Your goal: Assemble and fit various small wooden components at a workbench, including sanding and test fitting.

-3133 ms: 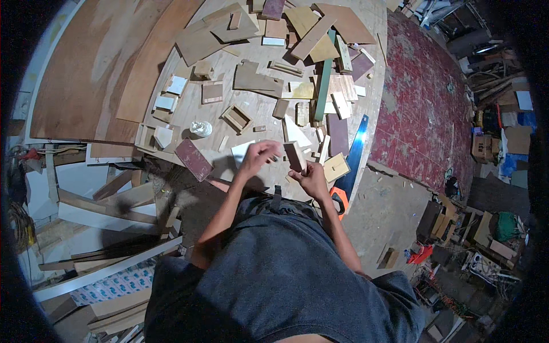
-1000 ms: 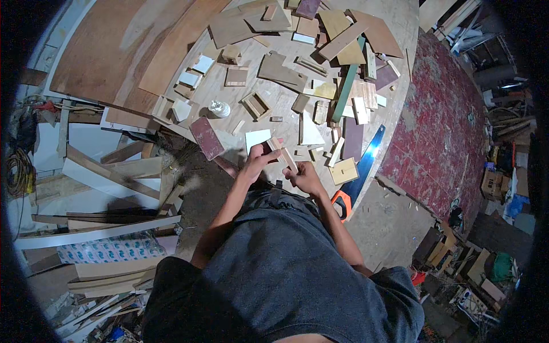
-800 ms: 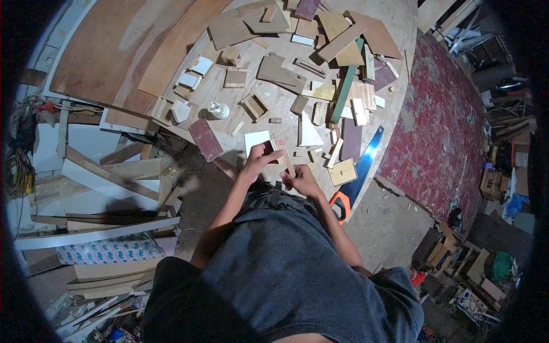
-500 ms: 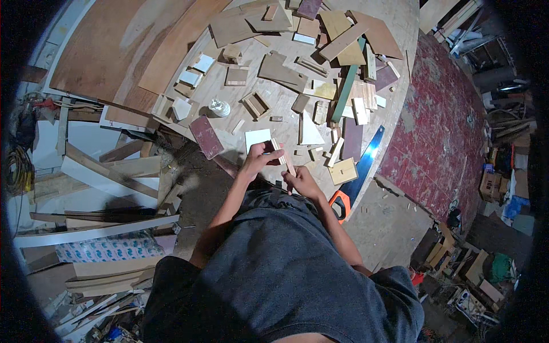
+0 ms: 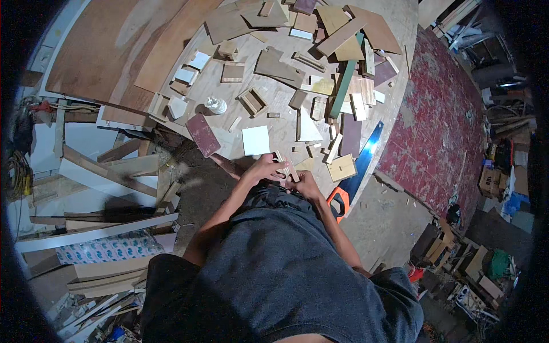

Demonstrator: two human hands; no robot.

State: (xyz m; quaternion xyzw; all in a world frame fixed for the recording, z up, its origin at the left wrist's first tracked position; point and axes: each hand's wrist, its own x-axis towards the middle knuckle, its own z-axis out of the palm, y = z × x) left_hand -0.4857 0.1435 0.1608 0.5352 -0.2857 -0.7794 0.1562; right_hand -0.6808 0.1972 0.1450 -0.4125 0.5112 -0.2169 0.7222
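Observation:
Near the table's front edge, close to my waist, my left hand (image 5: 266,168) is closed on small light wood strips (image 5: 283,163). My right hand (image 5: 304,184) meets it from the right, its fingers closed round the lower end of the same strips. Partly covered by fingers, the strips look stacked or paired; I cannot tell whether they are joined. Just beyond my left hand lies a white square panel (image 5: 255,140). A small open wooden box frame (image 5: 253,102) and a white plastic bottle (image 5: 215,105) stand farther out on the table.
Wood offcuts cover the workbench (image 5: 229,134), among them a green strip (image 5: 343,86) and a white triangular piece (image 5: 309,127). A handsaw (image 5: 340,201) with an orange handle lies at the right edge. A maroon board (image 5: 202,135) juts over the left edge. Scrap wood piles up at left.
My hands have come closer together and drawn slightly toward my body with the strips. My left hand has moved off the white panel, which shows more fully.

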